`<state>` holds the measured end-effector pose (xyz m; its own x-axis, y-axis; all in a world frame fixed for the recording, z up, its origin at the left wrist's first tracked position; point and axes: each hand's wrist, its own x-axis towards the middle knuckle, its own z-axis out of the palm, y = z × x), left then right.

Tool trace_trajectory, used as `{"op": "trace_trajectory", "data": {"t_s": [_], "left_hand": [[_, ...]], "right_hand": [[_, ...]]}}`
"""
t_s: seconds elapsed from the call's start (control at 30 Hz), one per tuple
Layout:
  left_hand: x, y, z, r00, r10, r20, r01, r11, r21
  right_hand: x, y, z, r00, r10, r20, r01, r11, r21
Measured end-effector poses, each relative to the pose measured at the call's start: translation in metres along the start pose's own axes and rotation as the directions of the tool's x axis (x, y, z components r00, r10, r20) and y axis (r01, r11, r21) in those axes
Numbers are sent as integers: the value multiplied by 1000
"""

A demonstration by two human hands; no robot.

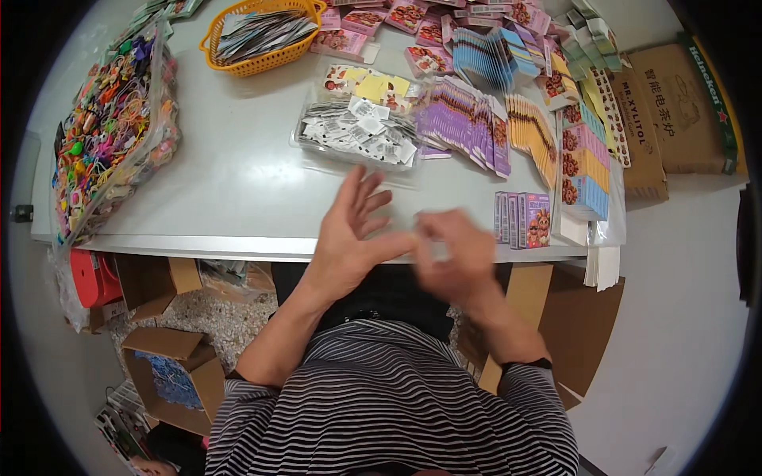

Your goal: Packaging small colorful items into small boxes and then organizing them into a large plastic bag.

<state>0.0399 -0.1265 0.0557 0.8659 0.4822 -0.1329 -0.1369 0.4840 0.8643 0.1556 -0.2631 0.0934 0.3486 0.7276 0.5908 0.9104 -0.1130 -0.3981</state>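
My left hand (349,234) is raised over the front edge of the white table (238,174), fingers spread and thumb stretched out to the right. I see nothing held in it. Close beside that thumb is my right hand (456,254), smeared by motion; whether its fingers hold anything does not show. Just beyond the hands sits a clear plastic tray (298,143) heaped with small white printed slips (357,127). To the right of my right hand, a short row of small purple boxes (522,220) stands upright near the table edge.
Fanned flat cartons in purple (460,119), orange (532,131) and blue (480,59) lie at the right. A yellow basket (258,65) of packets stands at the back. A clear bin (163,119) of colourful trinkets is at left. Cardboard boxes (178,349) are below.
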Motion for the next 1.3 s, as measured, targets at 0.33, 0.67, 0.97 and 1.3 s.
{"op": "trace_trajectory", "data": {"t_s": [0.33, 0.67, 0.97, 1.3], "left_hand": [[-13, 16, -51, 883, -228, 411, 275, 960, -59], [-33, 3, -49, 980, -158, 118, 115, 943, 311], [-61, -35, -42, 931, 296, -212, -182, 883, 434], [-78, -34, -46, 997, 25, -75, -3, 961, 278]], "right_hand": [[-3, 7, -2, 915, 51, 399, -290, 772, 566], [-16, 4, 20, 776, 190, 601, -609, 473, 637], [-70, -27, 63, 717, 554, 423, -544, 66, 836], [-110, -14, 55, 857, 420, 299, -485, 459, 745]]}}
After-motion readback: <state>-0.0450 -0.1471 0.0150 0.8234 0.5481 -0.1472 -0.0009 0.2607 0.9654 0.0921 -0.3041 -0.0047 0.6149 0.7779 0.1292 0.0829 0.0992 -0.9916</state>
